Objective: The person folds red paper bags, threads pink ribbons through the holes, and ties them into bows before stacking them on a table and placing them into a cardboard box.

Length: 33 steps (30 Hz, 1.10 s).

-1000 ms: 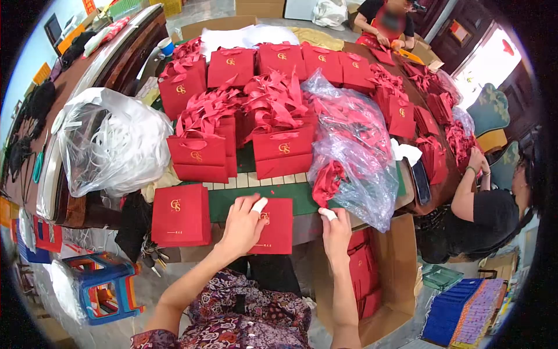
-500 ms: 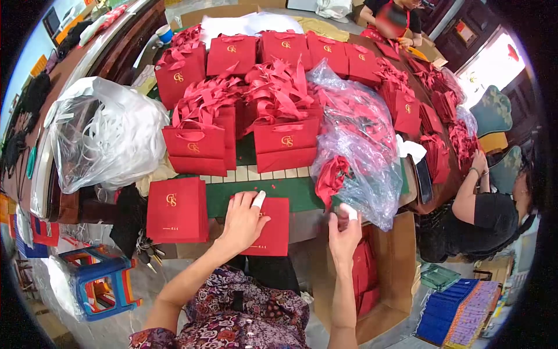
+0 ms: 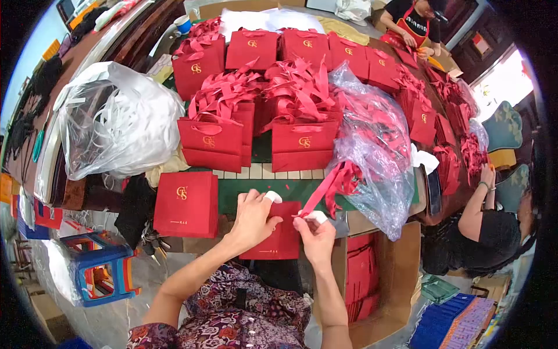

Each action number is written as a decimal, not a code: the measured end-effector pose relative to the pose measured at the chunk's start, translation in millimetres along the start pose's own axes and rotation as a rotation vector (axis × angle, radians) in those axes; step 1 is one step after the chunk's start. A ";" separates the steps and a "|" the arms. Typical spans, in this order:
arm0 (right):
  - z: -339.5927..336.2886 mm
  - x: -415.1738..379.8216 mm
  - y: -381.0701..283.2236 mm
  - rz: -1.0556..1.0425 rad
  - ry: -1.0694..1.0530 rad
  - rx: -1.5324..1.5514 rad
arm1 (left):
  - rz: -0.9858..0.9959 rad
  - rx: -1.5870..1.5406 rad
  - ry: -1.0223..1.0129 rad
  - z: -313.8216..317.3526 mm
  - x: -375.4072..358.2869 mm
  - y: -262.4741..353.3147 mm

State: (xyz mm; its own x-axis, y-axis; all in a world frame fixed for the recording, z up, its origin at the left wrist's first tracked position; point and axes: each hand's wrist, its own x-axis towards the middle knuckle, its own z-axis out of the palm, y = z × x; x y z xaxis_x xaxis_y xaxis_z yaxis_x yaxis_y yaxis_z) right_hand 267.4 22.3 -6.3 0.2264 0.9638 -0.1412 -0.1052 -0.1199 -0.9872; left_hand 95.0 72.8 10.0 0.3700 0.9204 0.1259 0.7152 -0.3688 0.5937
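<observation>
A flat red paper gift bag (image 3: 282, 238) lies at the table's near edge. My left hand (image 3: 254, 218) grips it, fingers curled at its upper edge and thumb on its face, covering part of the front. Between the thumb and fingers of my right hand (image 3: 317, 235) is the end of a red ribbon (image 3: 319, 195), just above the bag's right side. The ribbon stretches back to a clear plastic bag (image 3: 378, 195) full of more ribbons. White wraps cover a finger on each hand. Left of my hands lies a stack of flat red gift bags (image 3: 186, 212) with gold lettering.
Red bags with ribbon handles (image 3: 305, 145) stand in rows behind. A plastic bag of white straps (image 3: 131, 128) sits at left. Below right is a cardboard box (image 3: 395, 279) holding red bags. Co-workers (image 3: 479, 227) sit at right and stand (image 3: 414, 26) at the back.
My right hand has moved left from beside the plastic bag to the gift bag, drawing out a ribbon. My left hand stays on the gift bag. The view has shifted slightly.
</observation>
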 end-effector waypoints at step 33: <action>-3.1 25.0 -49.0 -0.386 0.101 -0.695 | -0.184 -0.543 -0.165 -2.2 11.7 -0.8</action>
State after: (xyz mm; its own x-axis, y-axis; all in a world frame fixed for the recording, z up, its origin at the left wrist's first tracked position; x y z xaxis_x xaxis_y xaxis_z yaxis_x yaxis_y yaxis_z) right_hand 281.2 51.6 38.3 0.2135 0.9454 0.2464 0.6180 0.0646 -0.7835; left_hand 97.4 84.1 12.7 0.3869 0.9147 -0.1170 0.3870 -0.0458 0.9210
